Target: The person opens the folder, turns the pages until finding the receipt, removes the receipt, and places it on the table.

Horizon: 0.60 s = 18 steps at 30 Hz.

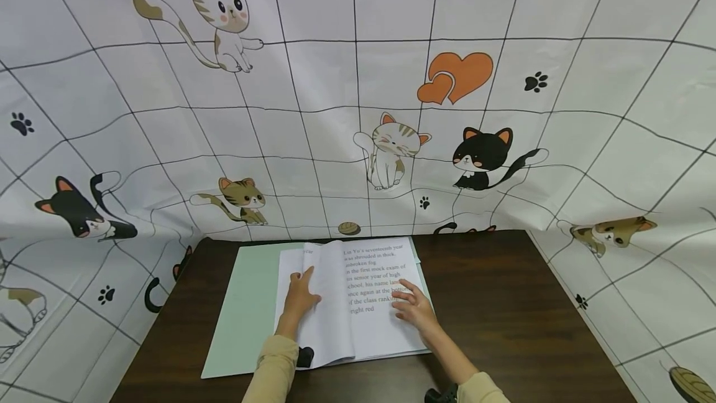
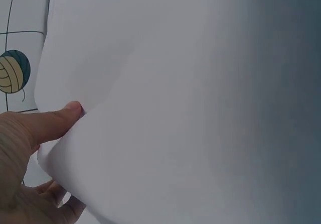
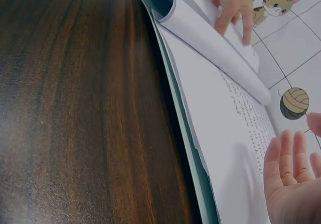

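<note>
A booklet of white printed pages in a pale green folder (image 1: 246, 310) lies spread on the dark table. My left hand (image 1: 299, 296) is at a curled-over page (image 1: 330, 322) on the left side. In the left wrist view, the thumb (image 2: 67, 116) lies against the edge of that page, with the other fingers lower down and partly hidden by the paper. Over the printed right page (image 1: 375, 322) is my right hand (image 1: 416, 311), its fingers loosely spread and holding nothing. The right wrist view shows the page rolled into a hollow curve.
Dark wooden tabletop (image 1: 503, 316) extends on both sides of the folder. A white sheet (image 1: 313, 92) with a grid and cartoon cats hangs behind the table and along its sides. Black wrist devices (image 1: 304, 357) show near both sleeves.
</note>
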Tool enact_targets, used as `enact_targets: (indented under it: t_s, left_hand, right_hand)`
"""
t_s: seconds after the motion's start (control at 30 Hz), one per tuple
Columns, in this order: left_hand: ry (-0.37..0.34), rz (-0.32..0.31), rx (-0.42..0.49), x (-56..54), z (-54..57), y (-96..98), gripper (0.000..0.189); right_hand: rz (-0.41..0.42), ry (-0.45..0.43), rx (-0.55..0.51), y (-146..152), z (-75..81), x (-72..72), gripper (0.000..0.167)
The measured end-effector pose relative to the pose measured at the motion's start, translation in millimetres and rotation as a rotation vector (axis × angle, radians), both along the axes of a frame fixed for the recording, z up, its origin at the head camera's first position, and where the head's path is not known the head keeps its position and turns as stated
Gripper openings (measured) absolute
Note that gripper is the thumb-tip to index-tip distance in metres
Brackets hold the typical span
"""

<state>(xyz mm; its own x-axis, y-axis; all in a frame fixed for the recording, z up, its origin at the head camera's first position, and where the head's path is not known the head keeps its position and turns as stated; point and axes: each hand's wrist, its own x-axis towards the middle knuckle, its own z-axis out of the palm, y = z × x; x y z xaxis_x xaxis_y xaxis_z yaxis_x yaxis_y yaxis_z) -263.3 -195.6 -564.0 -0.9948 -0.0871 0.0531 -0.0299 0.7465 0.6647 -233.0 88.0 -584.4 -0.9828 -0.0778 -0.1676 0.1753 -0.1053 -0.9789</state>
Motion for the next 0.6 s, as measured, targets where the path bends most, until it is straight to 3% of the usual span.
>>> enact_targets:
  t_s: [0.27,0.6]
  left_hand:
    - [0.050,0.021,-0.134,5.7,-7.5,-10.3,0.071]
    - [0.025,0.029,-0.150,4.7,-3.2,-19.5,0.069]
  right_hand:
    - [-0.028,-0.022,-0.033,4,0.0,-2.2,0.063]
    - [-0.037,-0.001,-0.044,5,5.2,-7.5,0.063]
